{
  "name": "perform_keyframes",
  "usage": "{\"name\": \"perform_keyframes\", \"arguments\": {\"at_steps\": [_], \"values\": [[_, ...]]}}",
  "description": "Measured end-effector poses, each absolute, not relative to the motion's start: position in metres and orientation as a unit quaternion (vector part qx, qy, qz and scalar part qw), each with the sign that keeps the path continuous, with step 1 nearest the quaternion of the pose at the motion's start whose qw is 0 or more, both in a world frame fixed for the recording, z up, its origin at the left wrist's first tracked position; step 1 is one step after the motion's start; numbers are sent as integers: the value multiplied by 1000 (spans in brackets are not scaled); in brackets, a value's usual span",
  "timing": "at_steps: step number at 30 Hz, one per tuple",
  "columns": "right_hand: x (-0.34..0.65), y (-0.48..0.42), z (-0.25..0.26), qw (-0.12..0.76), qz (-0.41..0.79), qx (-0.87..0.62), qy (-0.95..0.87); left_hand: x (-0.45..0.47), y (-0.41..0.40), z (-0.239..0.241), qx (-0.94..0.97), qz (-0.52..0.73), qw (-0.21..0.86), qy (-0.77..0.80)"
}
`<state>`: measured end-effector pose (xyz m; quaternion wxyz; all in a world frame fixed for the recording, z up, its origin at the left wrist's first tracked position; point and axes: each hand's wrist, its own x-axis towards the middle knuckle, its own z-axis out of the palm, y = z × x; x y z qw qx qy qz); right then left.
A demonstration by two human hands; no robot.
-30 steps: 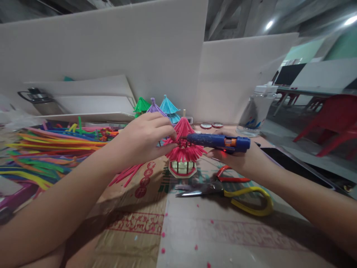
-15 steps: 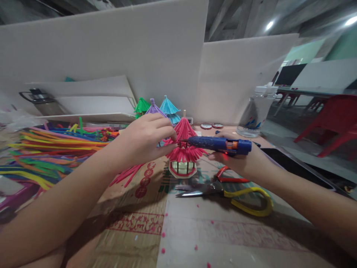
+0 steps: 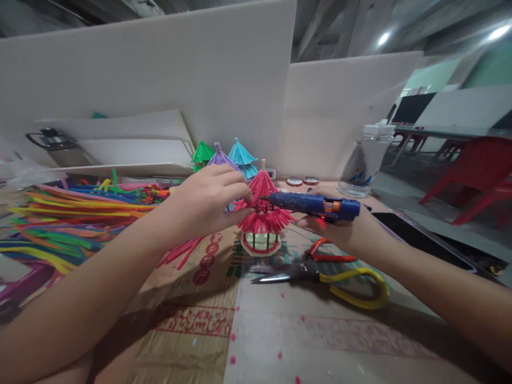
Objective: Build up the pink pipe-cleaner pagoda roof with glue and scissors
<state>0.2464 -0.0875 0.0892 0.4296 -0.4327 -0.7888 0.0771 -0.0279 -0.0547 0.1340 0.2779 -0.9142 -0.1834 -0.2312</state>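
Head view: right hand [image 3: 340, 226] wraps the level glue gun [image 3: 300, 204], presumably so its nozzle [image 3: 264, 198] reaches the pink model [image 3: 266, 221] standing between both hands; left hand [image 3: 218, 198] sits at its roof [image 3: 263, 184], likely steadying, cannot tell if pinching.

White panels [image 3: 152, 85], ceiling lights [image 3: 383, 38], red chair [image 3: 472, 170]

Left hand [image 3: 214, 197] half-blocks my view of purple model [image 3: 218, 155] behind. Glue gun [image 3: 310, 206] hides part of right hand [image 3: 340, 232]; can't tell if nozzle [image 3: 266, 198] touches pink model [image 3: 262, 185]. Purple object [image 3: 34, 281] left of left hand, cut off.
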Motion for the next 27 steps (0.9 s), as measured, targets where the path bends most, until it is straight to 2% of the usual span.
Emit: {"name": "perform_keyframes", "arguments": {"at_steps": [4,11,27], "values": [[246,-86,88,410,76,-437,-797,-28,-55,135,-913,-231,281,-183],[245,-84,90,446,71,-417,-789,-27,-54,133,-913,-224,286,-184],[243,-88,93,404,76,-432,-803,-27,-56,135,-914,-225,284,-184]]}}
